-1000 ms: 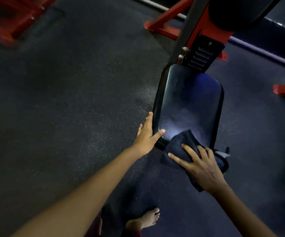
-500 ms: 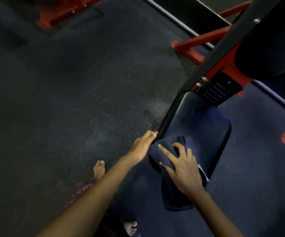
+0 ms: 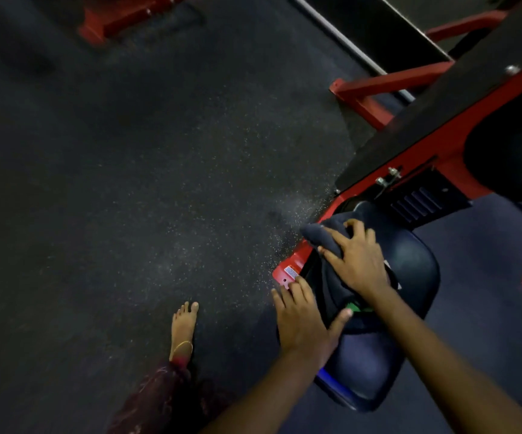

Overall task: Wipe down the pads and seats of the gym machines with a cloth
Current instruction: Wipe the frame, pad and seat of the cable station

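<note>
Head view: I see the right hand (image 3: 358, 261) spread flat on a dark cloth (image 3: 331, 242), fingers apart and pressing it onto the far-left part of the black padded seat (image 3: 409, 270), close to where the seat meets the red machine frame (image 3: 294, 264). The cloth is bunched under the palm, and one fold overhangs the seat's left edge. The left hand (image 3: 303, 321) rests open at the seat's near-left edge, fingers straight and loosely apart, thumb stretched toward the cloth; fingertips lie at the frame bracket with its small label.

Handling notes, my judgement: the cloth is light, limp, and bunches easily, so it is best driven by a flat palm on its middle rather than pinched at a corner. The seat looks smooth and vinyl-like, firm with slight give, and probably slick. It is fixed to the frame, so bracing at its rim should suffice.

A bare foot (image 3: 184, 327) stands on the speckled rubber floor (image 3: 128, 183), well apart to the left.
</note>
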